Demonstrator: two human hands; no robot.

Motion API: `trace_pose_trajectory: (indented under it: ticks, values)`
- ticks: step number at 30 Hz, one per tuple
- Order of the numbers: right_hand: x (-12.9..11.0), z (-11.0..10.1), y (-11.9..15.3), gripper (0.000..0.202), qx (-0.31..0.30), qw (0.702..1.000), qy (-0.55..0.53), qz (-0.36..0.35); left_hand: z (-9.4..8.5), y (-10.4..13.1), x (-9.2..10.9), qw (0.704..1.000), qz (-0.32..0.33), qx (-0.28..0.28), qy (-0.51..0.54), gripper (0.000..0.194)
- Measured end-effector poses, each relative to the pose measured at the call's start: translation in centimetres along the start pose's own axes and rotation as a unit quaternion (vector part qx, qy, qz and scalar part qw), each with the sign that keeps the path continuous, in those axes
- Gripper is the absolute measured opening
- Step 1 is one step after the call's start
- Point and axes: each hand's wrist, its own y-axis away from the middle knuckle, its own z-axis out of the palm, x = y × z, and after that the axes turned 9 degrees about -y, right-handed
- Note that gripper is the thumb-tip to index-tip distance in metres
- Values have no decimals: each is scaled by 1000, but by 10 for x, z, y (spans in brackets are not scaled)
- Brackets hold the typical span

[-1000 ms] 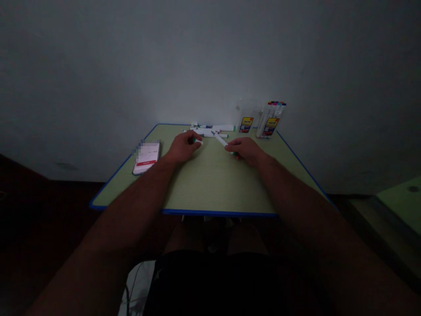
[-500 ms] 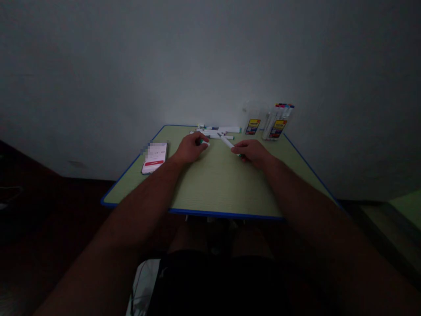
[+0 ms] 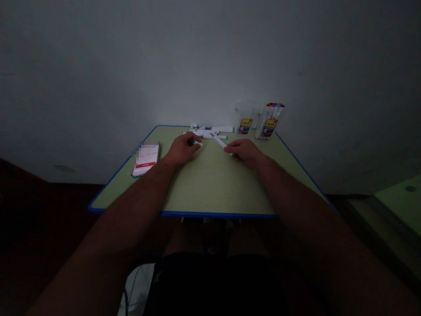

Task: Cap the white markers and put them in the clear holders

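Note:
My left hand (image 3: pixel 186 147) is closed on a small white and green cap (image 3: pixel 198 143), partly hidden by the fingers. My right hand (image 3: pixel 242 151) grips a white marker (image 3: pixel 219 141) near its green end, and the marker's uncapped dark tip points up and left, toward the back of the table. Behind both hands, several white markers (image 3: pixel 223 129) lie in a loose group along the table's back edge.
The green table (image 3: pixel 217 188) has a blue rim. A phone (image 3: pixel 146 159) lies at its left. At the back right stand a transparent case (image 3: pixel 245 120) and another case full of markers (image 3: pixel 269 123). A wall (image 3: pixel 210 61) rises behind.
The camera view has turned slightly to the right, so the table and hands appear farther left. Both hands keep their hold, with little other visible change.

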Motion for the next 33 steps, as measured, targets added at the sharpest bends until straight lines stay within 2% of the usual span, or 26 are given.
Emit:
trace_pose_trajectory:
  ticks: [17,25,33]
  values:
    - [-2,-1,2,11,-4,1000,13,3,4,-2,-7,1000,10,3,17,10]
    - [-3,-7,-1,10,19,1000,-3,-5,6,-4,-10,986,-48,11,160,13]
    - [-3,-10,-1,11,29,999,-5,-23,3,-4,-5,973,-93,24,209,14]
